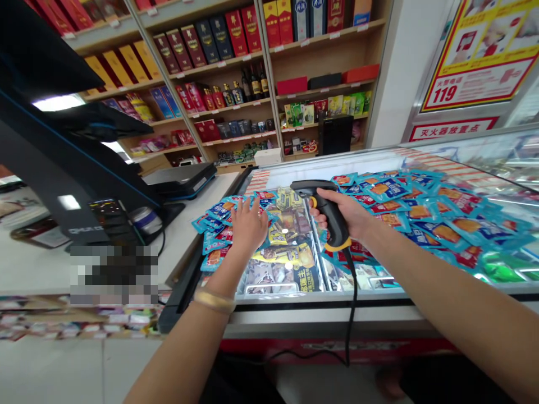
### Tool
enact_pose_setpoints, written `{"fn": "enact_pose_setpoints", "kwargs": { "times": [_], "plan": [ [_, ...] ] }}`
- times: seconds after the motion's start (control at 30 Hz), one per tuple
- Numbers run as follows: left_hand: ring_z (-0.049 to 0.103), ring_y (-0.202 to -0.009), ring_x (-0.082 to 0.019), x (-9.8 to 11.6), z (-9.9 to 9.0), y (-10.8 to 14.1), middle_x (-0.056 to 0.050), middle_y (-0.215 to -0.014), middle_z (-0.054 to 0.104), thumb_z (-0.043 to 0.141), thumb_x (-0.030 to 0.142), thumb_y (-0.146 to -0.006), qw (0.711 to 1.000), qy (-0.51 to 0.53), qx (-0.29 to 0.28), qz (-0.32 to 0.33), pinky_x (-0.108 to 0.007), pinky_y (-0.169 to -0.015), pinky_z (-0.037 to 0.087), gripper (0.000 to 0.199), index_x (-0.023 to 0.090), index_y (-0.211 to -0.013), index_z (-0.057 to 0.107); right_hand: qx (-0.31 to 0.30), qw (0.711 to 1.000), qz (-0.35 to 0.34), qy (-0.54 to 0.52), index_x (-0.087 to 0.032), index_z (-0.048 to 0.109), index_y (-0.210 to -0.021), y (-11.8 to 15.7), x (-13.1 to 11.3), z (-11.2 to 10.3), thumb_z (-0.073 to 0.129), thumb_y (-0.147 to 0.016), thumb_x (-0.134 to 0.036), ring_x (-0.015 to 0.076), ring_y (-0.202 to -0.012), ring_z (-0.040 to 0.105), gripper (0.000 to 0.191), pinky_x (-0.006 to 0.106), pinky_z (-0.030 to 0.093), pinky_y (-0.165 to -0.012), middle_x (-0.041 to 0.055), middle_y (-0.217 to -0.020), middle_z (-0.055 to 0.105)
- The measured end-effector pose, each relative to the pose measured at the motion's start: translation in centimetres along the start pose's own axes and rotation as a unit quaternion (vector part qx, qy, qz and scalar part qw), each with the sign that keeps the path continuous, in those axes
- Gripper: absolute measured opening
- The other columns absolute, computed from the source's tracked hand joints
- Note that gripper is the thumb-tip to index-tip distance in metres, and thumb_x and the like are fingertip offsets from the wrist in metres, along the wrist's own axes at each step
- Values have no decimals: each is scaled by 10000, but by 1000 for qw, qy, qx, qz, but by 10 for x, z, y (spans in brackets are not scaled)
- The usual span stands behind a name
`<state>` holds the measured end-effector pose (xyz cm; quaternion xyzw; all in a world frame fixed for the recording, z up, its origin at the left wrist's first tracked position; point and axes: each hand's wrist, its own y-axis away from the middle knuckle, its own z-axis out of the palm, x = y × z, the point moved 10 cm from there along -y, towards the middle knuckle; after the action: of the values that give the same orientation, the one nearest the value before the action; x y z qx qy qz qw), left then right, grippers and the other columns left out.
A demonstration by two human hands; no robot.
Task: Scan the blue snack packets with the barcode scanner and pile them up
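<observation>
The right hand (352,213) wraps the barcode scanner (334,220) — its cord (355,286) best kept slack; the left hand (249,225), fingers spread, is over blue snack packets (215,229) at left.

The glass-topped chest freezer (286,315) supports two heaps. The smaller heap of blue-edged snack sachets (217,227) lies at the left end, beside the black edge trim (185,292). The larger heap of overlapping sachets (421,210) spreads across the right side.

A shop: price-tagged pale wooden shelves (357,46) stand behind the long glass-topped freezer (379,315), a black checkout terminal (84,163) left of it.
</observation>
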<state>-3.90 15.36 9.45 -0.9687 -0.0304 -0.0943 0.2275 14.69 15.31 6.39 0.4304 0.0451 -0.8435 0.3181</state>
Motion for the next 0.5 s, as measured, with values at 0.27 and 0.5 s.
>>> {"fn": "enact_pose_setpoints", "kwargs": {
  "times": [0.27, 0.5],
  "plan": [
    [457, -1387, -282, 106, 39, -15, -171, -1468, 518, 529, 342, -914, 982, 150, -69, 94, -435, -1169, 338, 565, 133, -1436, 477, 84, 994, -72, -2, -170, 573, -841, 44, -58, -70, 507, -944, -361, 97, -440, 440, 227, 187, 431, -384, 9, -620, 520],
    [598, -1241, -316, 136, 81, -18, -154, -1335, 642, 658, 392, -840, 968, 192, -150, 61, -417, -1041, 461, 563, 190, -1358, 569, 86, 992, -91, -3, -178, 556, -835, 54, -63, -98, 574, -899, -382, 98, -449, 433, 214, 195, 438, -396, 3, -628, 514]
  ]
}}
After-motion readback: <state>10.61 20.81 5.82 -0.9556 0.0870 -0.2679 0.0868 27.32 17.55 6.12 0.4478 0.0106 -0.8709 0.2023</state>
